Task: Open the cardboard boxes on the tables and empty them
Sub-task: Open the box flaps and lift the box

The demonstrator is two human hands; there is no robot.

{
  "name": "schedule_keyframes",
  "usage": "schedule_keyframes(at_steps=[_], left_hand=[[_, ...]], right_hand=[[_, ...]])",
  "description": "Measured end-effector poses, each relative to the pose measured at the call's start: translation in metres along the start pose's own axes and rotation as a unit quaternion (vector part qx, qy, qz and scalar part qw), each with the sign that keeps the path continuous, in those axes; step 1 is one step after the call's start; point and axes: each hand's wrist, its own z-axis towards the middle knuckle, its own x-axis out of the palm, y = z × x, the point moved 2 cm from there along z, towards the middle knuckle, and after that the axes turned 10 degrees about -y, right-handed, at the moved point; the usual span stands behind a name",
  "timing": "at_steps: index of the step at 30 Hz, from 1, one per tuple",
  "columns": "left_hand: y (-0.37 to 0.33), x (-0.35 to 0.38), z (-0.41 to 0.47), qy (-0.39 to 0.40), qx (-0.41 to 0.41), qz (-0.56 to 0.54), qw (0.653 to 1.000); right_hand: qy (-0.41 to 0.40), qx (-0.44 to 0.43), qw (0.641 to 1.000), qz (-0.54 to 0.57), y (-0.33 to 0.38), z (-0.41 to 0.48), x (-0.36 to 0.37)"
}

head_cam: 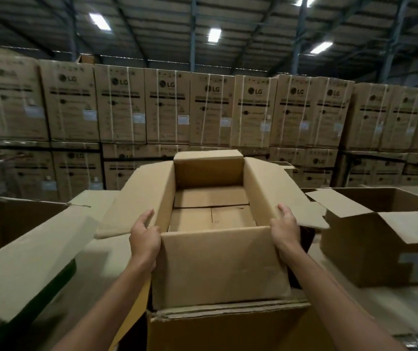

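Grips an open cardboard box (223,262) straight ahead, between the two hands; wraps the left hand (144,243) round the near left corner, fingers curled on the outer wall; clamps the right hand (285,233) on the near right rim, where the side flap folds out; hands well apart, box between them. Sits just above the torn top of a lower carton (228,330) beneath the wrists; cannot tell whether resting there or lifted clear. Shows only bottom flaps inside, so probably empty and light; plain corrugated board, dry and matte, unlikely to slip. Likely stiff at the corners, floppy at the four loose flaps, prone to bowing under a hard squeeze mid-wall; best taken at the corners or under the base, never by a flap. Flanked by one open box (13,224) left of the left hand, and another (380,249) right of the right hand on the tabletop (350,302).
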Motion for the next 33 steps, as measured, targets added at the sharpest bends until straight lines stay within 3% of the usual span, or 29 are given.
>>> schedule_keyframes(at_steps=[5,8,12,13,15,18,23,26,28,30,31,33], left_hand=[[0.043,0.024,0.009,0.044,-0.037,0.099,0.993],[0.081,0.038,0.009,0.116,-0.043,0.222,0.967],[0.132,0.042,-0.013,0.288,-0.072,0.415,0.860],[0.128,0.042,-0.019,0.306,-0.066,0.431,0.847],[0.114,0.046,-0.029,0.331,-0.056,0.448,0.828],[0.105,0.049,-0.038,0.380,-0.030,0.507,0.773],[0.072,0.050,-0.045,0.456,-0.012,0.593,0.664],[0.043,0.061,-0.040,0.441,0.009,0.569,0.694],[0.026,0.074,-0.043,0.439,0.044,0.524,0.728],[0.020,0.089,-0.057,0.448,0.065,0.486,0.747],[0.023,0.094,-0.067,0.459,0.067,0.485,0.741],[0.041,0.100,-0.088,0.492,0.057,0.535,0.684]], right_hand=[[0.067,0.041,0.995,-0.063,-0.049,0.021,0.026],[0.119,0.013,0.974,-0.190,-0.085,0.033,0.034],[0.245,0.004,0.899,-0.364,-0.129,0.030,0.034],[0.256,-0.008,0.889,-0.379,-0.128,0.030,0.032],[0.265,-0.032,0.880,-0.393,-0.123,0.033,0.030],[0.283,-0.078,0.853,-0.431,-0.121,0.030,0.026],[0.279,-0.228,0.762,-0.538,-0.098,0.018,0.017],[0.356,-0.268,0.735,-0.511,-0.083,0.016,0.023],[0.460,-0.230,0.742,-0.429,-0.076,0.011,0.028],[0.513,-0.182,0.739,-0.398,-0.077,0.005,0.031],[0.530,-0.153,0.730,-0.404,-0.084,0.001,0.033],[0.566,-0.086,0.713,-0.406,-0.101,-0.008,0.033]])
